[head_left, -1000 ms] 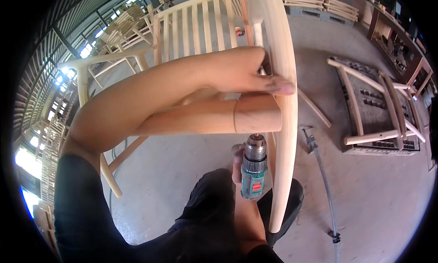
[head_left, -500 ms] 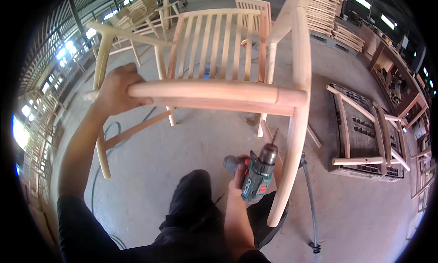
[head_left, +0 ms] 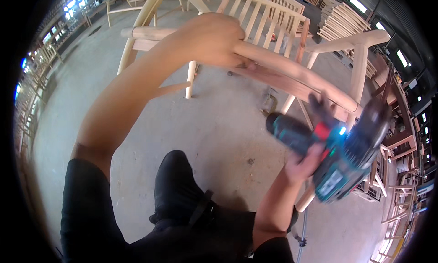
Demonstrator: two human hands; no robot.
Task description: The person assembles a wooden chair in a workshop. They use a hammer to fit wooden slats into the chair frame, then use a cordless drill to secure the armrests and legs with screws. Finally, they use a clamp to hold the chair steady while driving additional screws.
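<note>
An unpainted wooden chair frame stands in front of me, its rounded rail (head_left: 296,71) running across close to me and its slatted part (head_left: 264,21) beyond. My left hand (head_left: 216,39) is closed around the rail near its middle, back of the hand up. My right hand (head_left: 305,165) grips a green and black cordless drill (head_left: 340,171), held at the rail's right end by the chair leg. A small light glows on the drill. Motion blurs the drill's front, so I cannot tell where its bit is or whether it touches the wood.
Stacked slatted wooden panels (head_left: 344,23) stand at the back right. Wooden frame parts and a workbench (head_left: 399,121) line the right side. A hose or cable (head_left: 303,235) lies on the concrete floor (head_left: 132,190) near my leg. More chair frames stand at the far left.
My left hand has slid along the rail from its left end toward the middle. The drill has come up and to the right, with its light now showing. The whole view has shifted.
</note>
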